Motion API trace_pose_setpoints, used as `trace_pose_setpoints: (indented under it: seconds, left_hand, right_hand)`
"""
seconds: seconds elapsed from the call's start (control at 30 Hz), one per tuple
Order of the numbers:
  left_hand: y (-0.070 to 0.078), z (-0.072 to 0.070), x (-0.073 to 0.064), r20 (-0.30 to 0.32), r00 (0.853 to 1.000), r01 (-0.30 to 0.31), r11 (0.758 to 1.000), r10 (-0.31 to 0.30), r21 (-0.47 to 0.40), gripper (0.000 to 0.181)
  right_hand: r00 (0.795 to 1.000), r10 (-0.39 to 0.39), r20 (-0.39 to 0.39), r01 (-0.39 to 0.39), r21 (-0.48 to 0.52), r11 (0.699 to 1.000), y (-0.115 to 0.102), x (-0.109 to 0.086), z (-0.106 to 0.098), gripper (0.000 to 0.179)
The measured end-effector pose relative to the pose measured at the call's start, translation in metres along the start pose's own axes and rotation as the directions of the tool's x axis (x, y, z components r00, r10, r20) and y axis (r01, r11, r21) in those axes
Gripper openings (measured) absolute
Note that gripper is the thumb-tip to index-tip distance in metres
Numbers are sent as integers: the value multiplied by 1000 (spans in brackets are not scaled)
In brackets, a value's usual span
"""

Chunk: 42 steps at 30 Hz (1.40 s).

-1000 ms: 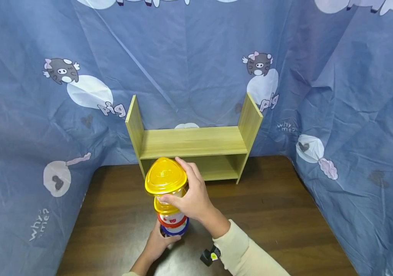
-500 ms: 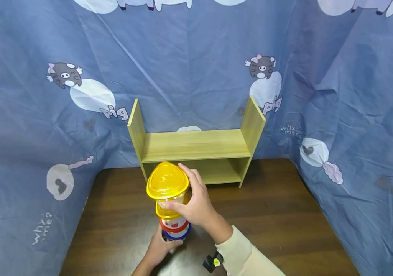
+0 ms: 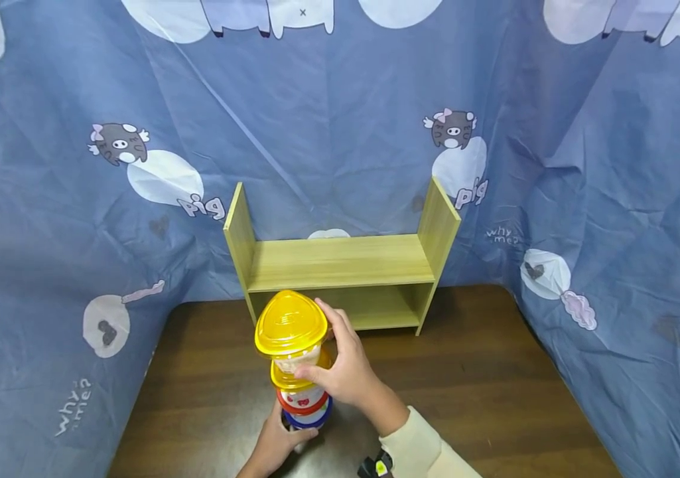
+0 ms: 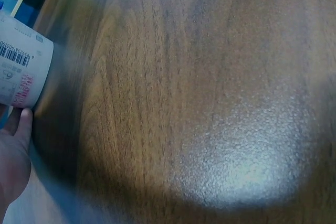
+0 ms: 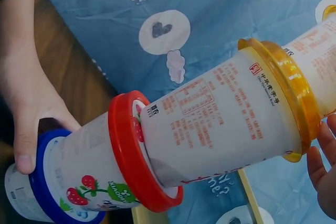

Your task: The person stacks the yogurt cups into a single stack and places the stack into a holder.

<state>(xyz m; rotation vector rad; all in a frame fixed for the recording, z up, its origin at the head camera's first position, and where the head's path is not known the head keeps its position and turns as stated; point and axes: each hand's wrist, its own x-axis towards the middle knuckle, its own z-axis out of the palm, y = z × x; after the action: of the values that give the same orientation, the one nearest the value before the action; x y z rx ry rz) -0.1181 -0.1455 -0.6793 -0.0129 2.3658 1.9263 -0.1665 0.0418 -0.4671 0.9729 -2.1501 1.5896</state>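
Yellow, glossy plastic for the lid of the top tub point(image 3: 290, 324), highest of four tubs in a single stack, over the near part of the brown tabletop point(image 3: 465, 378) and in front of the wooden rack point(image 3: 340, 262). Below, in descending order: second yellow-lidded tub point(image 5: 223, 121), red-lidded tub point(image 5: 86, 156), blue-lidded tub point(image 5: 21, 195). Right hand point(image 3: 347, 370) at the top tub: thumb on the near wall, fingers bent about the far side, tips at or just beside the second yellow lid. Left hand point(image 3: 272, 439) low on the stack: thumb and fingers spread to the width of the blue-lidded tub and curled about it, close by the lid rim. Contact of the stack's base with the tabletop uncertain, owing to the cropped left-wrist view.

Handling, as judged: probably light for each tub; thin walls, apt to dent under a hard squeeze; lids stiff and rather slippery; tall, narrow column, prone to part or topple at a joint. Best hold: round the tapered wall just beneath a lid rim, with a second, steadying grip on the lowest tub.

Count: tubs, four; lids, four (two yellow, one red, one blue); hands, two; rack, one, with two shelf boards and two side panels
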Motion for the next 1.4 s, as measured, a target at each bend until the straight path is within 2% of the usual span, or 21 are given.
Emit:
trace_pose_setpoints:
  seconds: [0.23, 0.4, 0.63, 0.73, 0.8, 0.87, 0.93, 1.03, 1.1, 1.17, 1.23, 1.3, 1.4]
  left_hand:
    - [-2, -1, -1, -9, 1000, -24, 1000, 24, 11, 88]
    - [-3, 0, 0, -1, 1000, -16, 1000, 16, 19, 90]
    - [-2, 0, -1, -18, 999, -36, 999, 37, 37, 91]
    - [-3, 0, -2, -7, 1000, -27, 999, 27, 43, 90]
    - [-3, 0, -1, -1, 1000, -20, 999, 20, 45, 90]
    - [-2, 1, 0, -3, 1000, -18, 999, 19, 45, 91]
    - [-1, 1, 1, -4, 1000, -23, 998, 23, 51, 90]
    - [1, 2, 4, 2, 999, -32, 998, 32, 46, 91]
    - [1, 1, 5, 9, 999, -32, 999, 31, 44, 90]
    - [1, 0, 5, 18, 999, -36, 999, 35, 34, 90]
    - [1, -2, 5, 22, 1000, -23, 999, 22, 29, 89]
    - [2, -3, 4, 27, 1000, -14, 999, 13, 39, 88]
    - [2, -4, 3, 32, 999, -10, 999, 8, 51, 88]
  right_hand:
    - [999, -50, -11, 51, 36, 998, 9, -9, -3, 100]
    - [997, -67, -25, 69, 70, 995, 27, -22, -17, 92]
    - [999, -7, -50, 7, -7, 1000, 59, -40, -53, 84]
    - [994, 27, -107, -35, -71, 997, 70, -49, -69, 77]
    - [980, 35, -197, -60, -120, 991, 82, -51, -78, 74]
    - [953, 43, -299, -95, -164, 982, 94, -49, -89, 70]
    - [911, 55, -409, -149, -204, 968, 105, -44, -100, 63]
    - [835, 91, -543, -251, -228, 941, 127, -34, -122, 58]
    - [784, 114, -611, -311, -226, 923, 135, -27, -138, 58]
    - [747, 146, -649, -359, -207, 910, 141, -20, -153, 60]
    - [736, 192, -649, -404, -194, 894, 144, -15, -166, 64]
    - [751, 265, -605, -456, -184, 871, 146, -11, -176, 71]
    - [778, 389, -493, -523, -166, 836, 149, -8, -187, 82]
